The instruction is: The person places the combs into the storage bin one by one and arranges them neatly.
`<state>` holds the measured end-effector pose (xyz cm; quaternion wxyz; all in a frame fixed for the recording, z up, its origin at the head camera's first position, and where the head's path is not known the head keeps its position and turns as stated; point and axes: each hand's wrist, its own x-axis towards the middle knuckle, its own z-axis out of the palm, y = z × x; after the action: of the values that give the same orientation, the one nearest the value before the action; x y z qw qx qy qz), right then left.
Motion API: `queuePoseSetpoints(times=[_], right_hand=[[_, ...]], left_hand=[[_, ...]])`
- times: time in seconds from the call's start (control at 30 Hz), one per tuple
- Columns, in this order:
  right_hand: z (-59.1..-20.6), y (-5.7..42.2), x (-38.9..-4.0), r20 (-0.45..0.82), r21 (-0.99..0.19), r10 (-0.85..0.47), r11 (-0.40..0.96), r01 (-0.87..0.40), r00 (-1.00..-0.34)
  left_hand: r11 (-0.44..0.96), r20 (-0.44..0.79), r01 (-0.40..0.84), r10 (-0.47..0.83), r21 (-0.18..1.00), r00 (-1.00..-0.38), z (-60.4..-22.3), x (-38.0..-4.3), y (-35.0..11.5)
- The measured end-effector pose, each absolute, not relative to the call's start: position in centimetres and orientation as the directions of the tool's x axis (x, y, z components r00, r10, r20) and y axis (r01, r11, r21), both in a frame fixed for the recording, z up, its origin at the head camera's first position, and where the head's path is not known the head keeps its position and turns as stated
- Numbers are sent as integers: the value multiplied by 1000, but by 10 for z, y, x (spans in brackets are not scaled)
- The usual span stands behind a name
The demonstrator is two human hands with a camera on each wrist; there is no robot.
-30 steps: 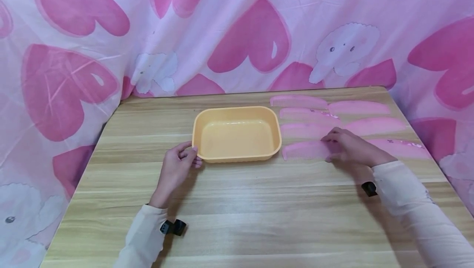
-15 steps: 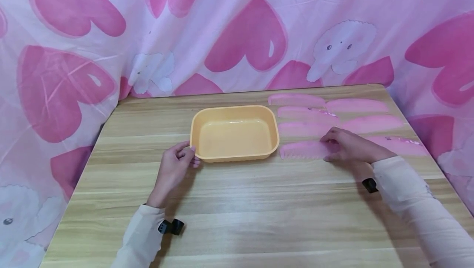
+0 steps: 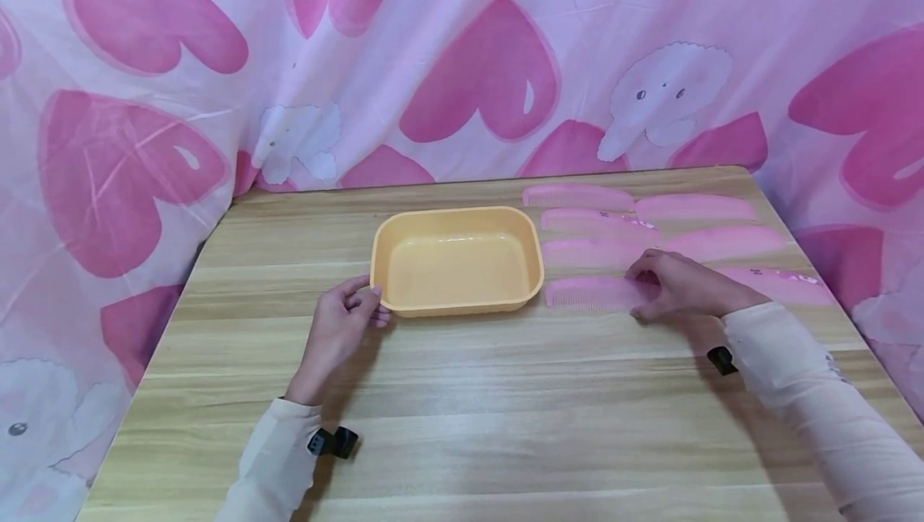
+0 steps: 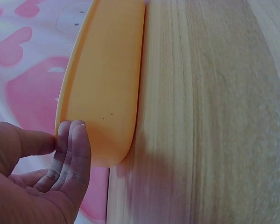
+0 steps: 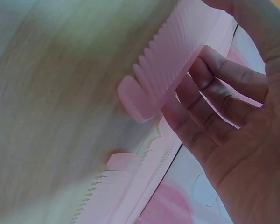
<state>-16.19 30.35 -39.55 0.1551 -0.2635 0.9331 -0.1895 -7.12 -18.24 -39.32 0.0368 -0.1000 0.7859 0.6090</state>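
My left hand [image 3: 334, 341] pinches the left front corner of an empty yellow-orange plastic basin [image 3: 458, 269]. In the left wrist view, the thumb is at the rim and the fingertips [image 4: 77, 135] press the basin's outer wall. Over on the right, my right hand [image 3: 682, 289] grips one end of the nearest pink comb [image 3: 588, 294], whose teeth face the front. The right wrist view shows the fingers along this comb's spine [image 5: 165, 93], with the thumb on its other side, partly out of frame. Its teeth lie close over the wooden table.
Behind the held comb lie more pink combs, including a plain one [image 3: 595, 252] and a patterned one [image 3: 595, 222]. A second column holds several others, such as the far comb [image 3: 696, 207]. The wooden table [image 3: 462, 410] ends at a pink heart-print curtain [image 3: 476, 65].
The camera view has shifted slightly. Both hands stay nearly where they were, the left at the basin's corner and the right at the nearest comb.
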Motion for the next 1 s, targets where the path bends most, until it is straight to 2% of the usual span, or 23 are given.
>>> queuePoseSetpoints(times=[0.4, 1.0], right_hand=[[-387, 309, -156, -134, -441, -507, 800, -407, -851], [-355, 313, -165, 0, -467, -504, 764, -445, -864]], left_hand=[[217, -175, -195, -108, 957, -979, -395, -71, -182], [220, -185, -206, -111, 954, -976, -394, -71, -182]])
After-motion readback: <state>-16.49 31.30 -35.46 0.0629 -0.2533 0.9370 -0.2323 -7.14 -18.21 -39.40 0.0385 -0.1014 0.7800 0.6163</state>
